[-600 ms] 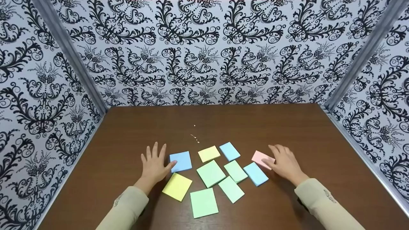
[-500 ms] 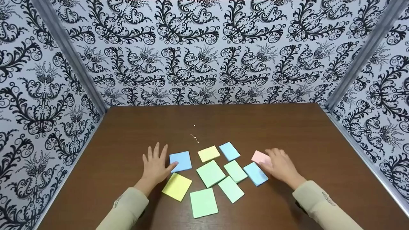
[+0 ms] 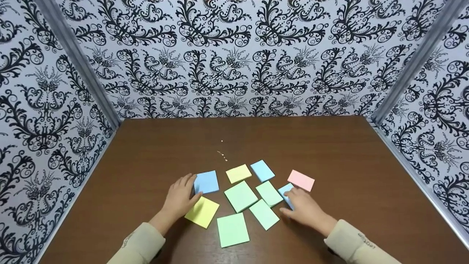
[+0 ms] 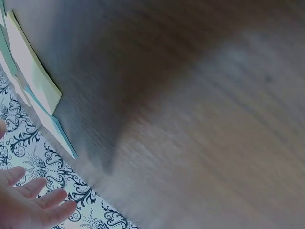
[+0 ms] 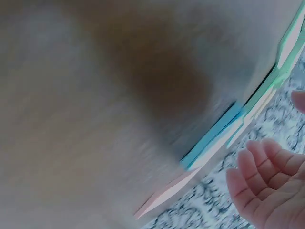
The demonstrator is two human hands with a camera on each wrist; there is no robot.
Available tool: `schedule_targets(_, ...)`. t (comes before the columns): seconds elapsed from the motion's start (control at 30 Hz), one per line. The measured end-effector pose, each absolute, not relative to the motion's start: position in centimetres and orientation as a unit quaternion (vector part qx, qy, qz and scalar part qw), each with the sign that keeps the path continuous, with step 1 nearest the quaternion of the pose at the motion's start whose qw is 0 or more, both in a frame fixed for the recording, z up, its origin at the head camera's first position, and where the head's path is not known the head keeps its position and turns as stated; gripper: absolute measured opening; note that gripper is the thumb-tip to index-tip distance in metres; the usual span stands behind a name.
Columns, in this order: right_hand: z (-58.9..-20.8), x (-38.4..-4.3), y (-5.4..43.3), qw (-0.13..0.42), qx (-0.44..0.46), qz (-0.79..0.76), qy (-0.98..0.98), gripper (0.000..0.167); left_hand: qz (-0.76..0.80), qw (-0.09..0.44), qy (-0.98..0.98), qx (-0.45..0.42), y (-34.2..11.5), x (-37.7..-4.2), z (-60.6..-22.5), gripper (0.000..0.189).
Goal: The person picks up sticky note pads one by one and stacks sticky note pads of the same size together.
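In the head view my left hand hovers at the left edge of a blue square sticky-note pad, its thumb above a yellow square pad. Its fingers are loosely bent and the left wrist view shows nothing in them. My right hand is over a small blue pad and partly hides it. The right wrist view shows this hand's fingers relaxed and slightly curved, with no pad between them. Beyond it lies a pink pad, uncovered.
Between the hands lie several green pads, a small yellow pad and another light-blue pad. Pale specks mark the brown table. Patterned panels enclose the back and sides.
My right hand has moved from the pink pad toward me and left, over the small blue pad. The left hand's spread fingers have bent and drawn in beside the blue square pad.
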State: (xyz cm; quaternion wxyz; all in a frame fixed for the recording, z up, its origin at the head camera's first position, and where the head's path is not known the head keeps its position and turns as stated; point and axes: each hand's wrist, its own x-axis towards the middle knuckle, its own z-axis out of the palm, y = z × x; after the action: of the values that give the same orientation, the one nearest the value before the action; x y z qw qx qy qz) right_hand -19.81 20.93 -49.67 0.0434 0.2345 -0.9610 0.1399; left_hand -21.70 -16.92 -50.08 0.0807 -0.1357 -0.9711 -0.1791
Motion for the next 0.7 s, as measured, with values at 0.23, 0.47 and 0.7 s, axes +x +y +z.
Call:
schedule_targets(0.23,-50.1,-18.6,19.2,0.025,0.215,0.111,-0.970,0.037,-0.172,0.124,-0.965,-0.156,-17.3,-20.8,-50.1,0.047)
schedule_targets(0.47,-50.4,-17.3,16.9,0.015,0.205,0.080,-0.975,0.052,-0.155,0.120,-0.968,-0.155,-17.3,-20.2,-49.8,0.042)
schedule_targets(0.7,-50.9,-16.8,15.4,0.006,0.183,0.076,-0.980,0.061,-0.149,0.111,-0.970,-0.158,-17.0,-20.1,-49.9,0.042)
